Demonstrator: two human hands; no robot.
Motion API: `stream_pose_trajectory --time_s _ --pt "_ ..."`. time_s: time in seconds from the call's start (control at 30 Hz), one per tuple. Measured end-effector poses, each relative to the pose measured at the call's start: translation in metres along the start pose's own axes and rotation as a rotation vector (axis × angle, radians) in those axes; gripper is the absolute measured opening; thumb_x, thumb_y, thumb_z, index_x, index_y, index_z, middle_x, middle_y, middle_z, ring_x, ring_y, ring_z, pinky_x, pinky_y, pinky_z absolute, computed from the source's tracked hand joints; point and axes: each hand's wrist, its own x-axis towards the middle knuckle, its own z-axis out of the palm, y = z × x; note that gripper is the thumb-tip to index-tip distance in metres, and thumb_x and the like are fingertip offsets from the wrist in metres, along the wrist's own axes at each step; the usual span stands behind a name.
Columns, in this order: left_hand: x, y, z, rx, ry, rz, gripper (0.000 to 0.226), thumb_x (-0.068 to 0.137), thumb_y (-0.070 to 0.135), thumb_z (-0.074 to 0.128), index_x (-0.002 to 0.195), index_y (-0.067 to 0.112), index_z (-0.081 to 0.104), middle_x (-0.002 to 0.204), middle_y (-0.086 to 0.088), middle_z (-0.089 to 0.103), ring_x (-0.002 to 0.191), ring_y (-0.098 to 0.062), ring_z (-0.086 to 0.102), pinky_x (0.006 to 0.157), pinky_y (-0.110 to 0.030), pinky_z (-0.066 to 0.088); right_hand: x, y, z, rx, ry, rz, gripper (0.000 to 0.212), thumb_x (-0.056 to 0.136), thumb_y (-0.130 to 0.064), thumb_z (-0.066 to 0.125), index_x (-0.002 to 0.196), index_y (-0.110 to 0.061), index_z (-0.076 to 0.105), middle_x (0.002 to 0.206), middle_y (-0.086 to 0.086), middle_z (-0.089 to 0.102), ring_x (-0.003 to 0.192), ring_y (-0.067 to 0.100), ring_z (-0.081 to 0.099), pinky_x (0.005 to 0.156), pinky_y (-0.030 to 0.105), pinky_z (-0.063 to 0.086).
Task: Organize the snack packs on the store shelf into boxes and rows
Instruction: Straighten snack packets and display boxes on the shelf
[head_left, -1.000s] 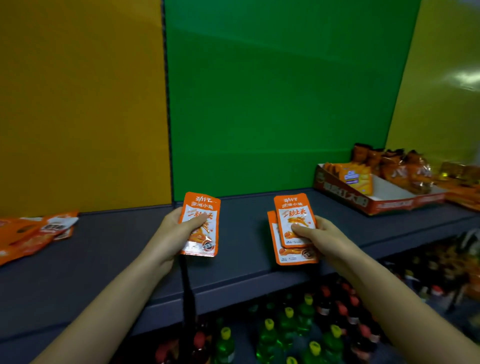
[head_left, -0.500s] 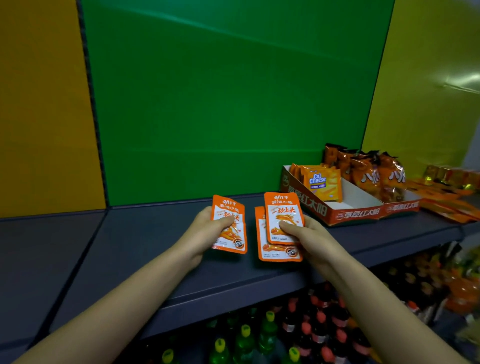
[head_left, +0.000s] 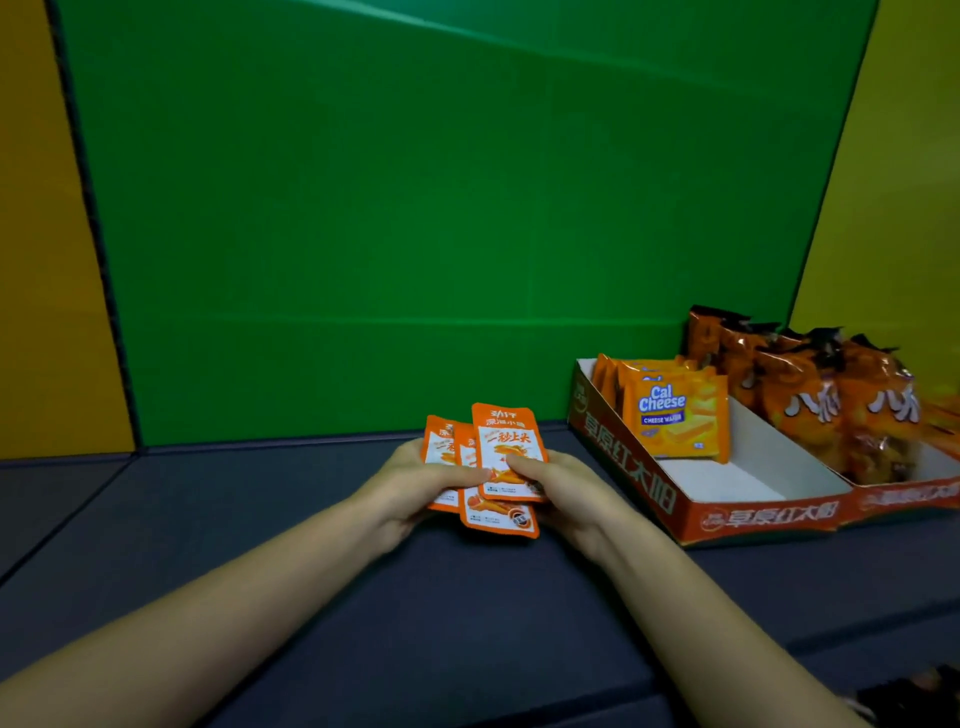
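The shelf (head_left: 260, 545) is a dark grey surface backed by an orange panel (head_left: 41, 260) at the left and a green panel (head_left: 415, 208) across the middle.

The left hand (head_left: 410, 488) is curled around three orange sachets (head_left: 511, 447), thumb across their faces. The sachets overlap in a fan, upright, over the middle of the shelf and nearer its back edge. Contact with the shelf cannot be told.

The right hand (head_left: 571, 493) grips the same fan from the other side, thumb pressed on the front sachet.

A red cardboard display box (head_left: 628, 467) sits toward the shelf's right end. Cal Cheese wafer packs (head_left: 675, 421) stand upright at the back of its left section. Glossy orange bags (head_left: 810, 405) stand in a row right of the dividing wall.
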Motion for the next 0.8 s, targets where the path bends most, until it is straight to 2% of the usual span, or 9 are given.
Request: stream_pose_trajectory --time_s 0.1,0.2,0.3,0.4,0.47,0.6,0.8 --pt "0.012 -0.001 -0.001 -0.029 0.063 -0.009 0.025 0.076 -0.002 0.071 0.097 0.008 0.064 0.082 -0.005 0.074 0.062 -0.012 0.071 0.055 -0.021 0.057 0.020 -0.004 -0.007 -0.016 -0.028 -0.001 0.014 0.094 -0.015 0.054 0.105 -0.010 0.061 0.097 0.007 0.069 0.083 0.018 0.066 0.075 0.027 0.054" --pt "0.020 -0.001 -0.005 -0.012 0.150 0.002 0.020 0.077 -0.005 0.068 0.092 0.009 0.063 0.086 -0.007 0.071 0.058 -0.010 0.070 0.055 -0.019 0.057 0.039 -0.007 -0.018 -0.072 0.039 -0.013 0.018 0.094 -0.013 0.054 0.109 -0.007 0.061 0.105 0.011 0.069 0.083 0.018 0.065 0.078 0.029 0.053" --pt "0.029 0.004 -0.012 0.029 0.247 0.011 0.017 0.078 -0.005 0.067 0.087 0.009 0.062 0.084 -0.007 0.069 0.053 -0.007 0.068 0.051 -0.016 0.055 0.055 -0.008 -0.033 -0.486 0.226 -0.077 0.031 0.091 -0.013 0.056 0.120 -0.003 0.055 0.122 0.016 0.063 0.103 0.025 0.063 0.090 0.034 0.048" --pt "0.041 0.007 -0.010 0.023 0.291 0.032 0.018 0.079 -0.003 0.067 0.089 0.011 0.061 0.088 -0.007 0.069 0.065 -0.013 0.069 0.058 -0.020 0.056 0.059 -0.008 -0.040 -0.812 0.344 -0.102 0.044 0.092 -0.015 0.053 0.132 -0.003 0.039 0.133 0.018 0.052 0.121 0.033 0.052 0.098 0.036 0.042" --pt "0.049 0.003 -0.005 0.008 0.310 0.051 0.020 0.079 -0.002 0.068 0.091 0.012 0.060 0.091 -0.007 0.069 0.075 -0.016 0.067 0.065 -0.023 0.054 0.057 -0.006 -0.037 -0.965 0.346 -0.146 0.045 0.093 -0.016 0.050 0.133 -0.002 0.036 0.135 0.018 0.047 0.122 0.035 0.049 0.098 0.038 0.041" --pt "0.054 -0.007 -0.007 0.003 0.326 0.043 0.030 0.078 0.000 0.070 0.105 0.008 0.059 0.099 -0.009 0.070 0.083 -0.019 0.067 0.070 -0.026 0.053 0.053 -0.002 -0.036 -1.199 0.334 -0.185 0.045 0.096 -0.020 0.045 0.136 -0.004 0.033 0.134 0.018 0.038 0.119 0.036 0.049 0.093 0.041 0.044" --pt "0.051 -0.010 -0.022 -0.005 0.318 0.021 0.037 0.078 0.003 0.070 0.113 0.006 0.058 0.102 -0.011 0.071 0.084 -0.021 0.069 0.069 -0.027 0.054 0.057 0.001 -0.044 -1.402 0.282 -0.178 0.045 0.099 -0.029 0.035 0.140 -0.009 0.032 0.136 0.017 0.036 0.125 0.033 0.038 0.102 0.042 0.036"
